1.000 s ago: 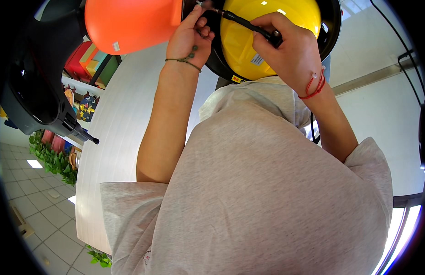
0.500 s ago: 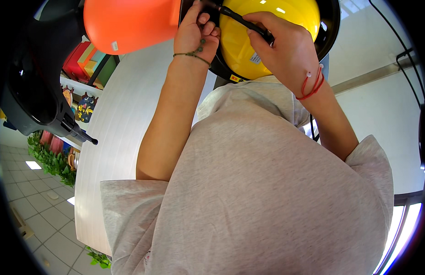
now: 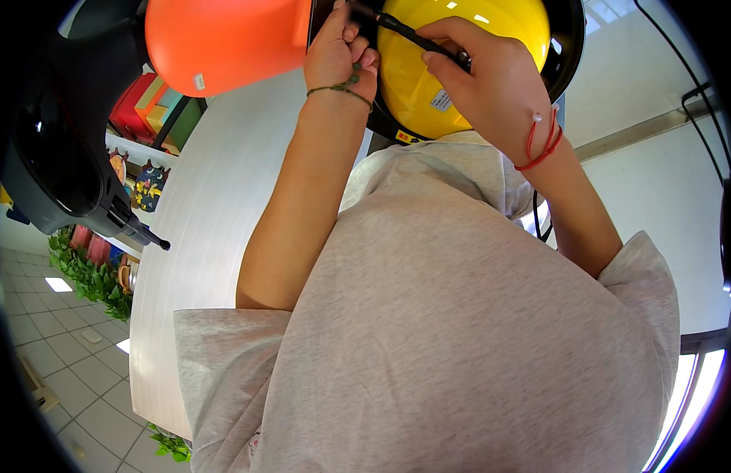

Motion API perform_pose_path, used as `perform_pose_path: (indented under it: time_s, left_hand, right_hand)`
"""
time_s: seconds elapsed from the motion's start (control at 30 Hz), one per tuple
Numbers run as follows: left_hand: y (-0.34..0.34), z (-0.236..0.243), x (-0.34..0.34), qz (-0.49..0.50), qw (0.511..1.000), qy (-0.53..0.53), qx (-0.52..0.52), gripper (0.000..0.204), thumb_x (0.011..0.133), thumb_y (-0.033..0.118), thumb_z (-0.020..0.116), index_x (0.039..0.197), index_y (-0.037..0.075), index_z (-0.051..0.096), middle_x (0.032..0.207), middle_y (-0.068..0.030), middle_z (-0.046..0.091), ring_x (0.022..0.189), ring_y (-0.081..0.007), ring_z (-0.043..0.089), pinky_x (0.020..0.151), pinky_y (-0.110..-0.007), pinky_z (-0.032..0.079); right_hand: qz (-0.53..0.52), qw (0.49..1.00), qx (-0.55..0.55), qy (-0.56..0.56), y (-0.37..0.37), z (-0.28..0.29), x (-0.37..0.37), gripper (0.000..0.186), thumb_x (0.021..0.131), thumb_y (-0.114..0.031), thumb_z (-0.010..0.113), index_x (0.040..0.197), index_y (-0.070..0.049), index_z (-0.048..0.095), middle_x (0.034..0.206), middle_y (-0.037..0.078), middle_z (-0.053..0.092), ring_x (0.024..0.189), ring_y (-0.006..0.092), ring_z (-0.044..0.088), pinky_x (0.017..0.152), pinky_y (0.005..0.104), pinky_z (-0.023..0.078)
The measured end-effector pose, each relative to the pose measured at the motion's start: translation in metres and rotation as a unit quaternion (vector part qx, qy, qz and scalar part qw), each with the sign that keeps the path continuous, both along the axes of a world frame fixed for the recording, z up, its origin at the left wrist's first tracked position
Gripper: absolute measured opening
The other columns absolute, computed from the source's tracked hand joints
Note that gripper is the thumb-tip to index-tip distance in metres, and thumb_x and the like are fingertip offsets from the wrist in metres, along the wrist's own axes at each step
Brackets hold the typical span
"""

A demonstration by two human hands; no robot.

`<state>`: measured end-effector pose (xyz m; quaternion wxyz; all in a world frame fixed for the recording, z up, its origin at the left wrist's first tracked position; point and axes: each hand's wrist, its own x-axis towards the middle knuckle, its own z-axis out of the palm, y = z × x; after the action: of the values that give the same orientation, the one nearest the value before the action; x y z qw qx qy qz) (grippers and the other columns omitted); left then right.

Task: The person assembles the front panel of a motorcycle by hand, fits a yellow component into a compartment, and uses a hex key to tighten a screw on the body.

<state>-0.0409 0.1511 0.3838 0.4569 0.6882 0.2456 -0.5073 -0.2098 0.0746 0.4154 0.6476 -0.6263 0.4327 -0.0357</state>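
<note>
Two hard hats — one orange, one yellow — perhaps one strap.

1. Your left hand sits at the top of the view, just left of the round helmet.
2. Your right hand lies over the helmet's front, right of the left hand.
3. A thin strap runs between both hands, across the helmet's upper part.
4. A second rounded shell sits immediately left of your left hand, beside the helmet.
5. A dark device hangs further left, below that shell.
6. Shelves with boxes lie between the device and the wide panel.
7. Your torso fills the area under both forearms.
</note>
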Motion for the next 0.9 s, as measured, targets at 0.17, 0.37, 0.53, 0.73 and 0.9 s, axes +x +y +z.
perform_pose_path:
  time_s: [0.17, 0.37, 0.53, 0.73, 0.9]
  left_hand:
    - [0.001, 0.001, 0.0, 0.014, 1.0, 0.006, -0.008, 0.021, 0.096, 0.028, 0.054, 0.11, 0.014, 0.06, 0.058, 0.0087, 0.039, 0.043, -0.0047, 0.029, 0.041, -0.02, 0.025]
    - [0.003, 0.016, 0.0, 0.012, 0.979, 0.184, -0.092, 0.022, 0.097, 0.028, 0.051, 0.11, 0.012, 0.059, 0.064, 0.0067, 0.045, 0.043, -0.0044, 0.031, 0.042, -0.02, 0.025]
    - [-0.001, 0.022, -0.011, -0.007, 0.977, 0.18, -0.11, 0.023, 0.099, 0.027, 0.047, 0.11, 0.009, 0.057, 0.076, 0.0046, 0.051, 0.046, -0.0045, 0.033, 0.044, -0.019, 0.026]
    - [0.002, 0.013, -0.003, -0.01, 0.98, 0.162, -0.111, 0.022, 0.098, 0.025, 0.049, 0.107, 0.006, 0.057, 0.073, 0.0053, 0.05, 0.045, -0.0041, 0.032, 0.044, -0.02, 0.025]
    - [-0.001, 0.014, -0.007, 0.028, 0.976, 0.169, -0.138, 0.024, 0.097, 0.019, 0.051, 0.111, 0.0, 0.053, 0.069, 0.0058, 0.052, 0.046, -0.0017, 0.03, 0.046, -0.018, 0.025]
  right_hand:
    - [-0.028, 0.996, 0.086, 0.005, -0.005, 0.0, 0.0, 0.024, 0.085, -0.015, 0.064, 0.105, -0.001, 0.064, 0.084, 0.011, 0.069, 0.064, 0.018, 0.064, 0.061, 0.0262, 0.049]
    - [-0.11, 0.936, 0.333, -0.019, -0.026, 0.007, 0.006, 0.021, 0.087, -0.003, 0.059, 0.105, 0.009, 0.058, 0.086, 0.012, 0.066, 0.074, 0.0147, 0.064, 0.058, 0.0253, 0.053]
    - [-0.122, 0.934, 0.33, -0.054, -0.024, 0.003, 0.002, 0.021, 0.086, -0.002, 0.059, 0.103, 0.009, 0.058, 0.086, 0.014, 0.066, 0.074, 0.016, 0.065, 0.057, 0.026, 0.053]
    - [-0.041, 0.989, 0.144, -0.011, -0.026, 0.009, 0.004, 0.02, 0.086, -0.01, 0.062, 0.101, 0.003, 0.061, 0.088, 0.014, 0.066, 0.075, 0.0197, 0.066, 0.06, 0.031, 0.052]
    - [0.059, 0.989, -0.105, 0.086, -0.024, 0.015, -0.001, 0.025, 0.084, -0.024, 0.068, 0.099, -0.004, 0.064, 0.114, 0.014, 0.061, 0.081, 0.0279, 0.066, 0.072, 0.0388, 0.052]
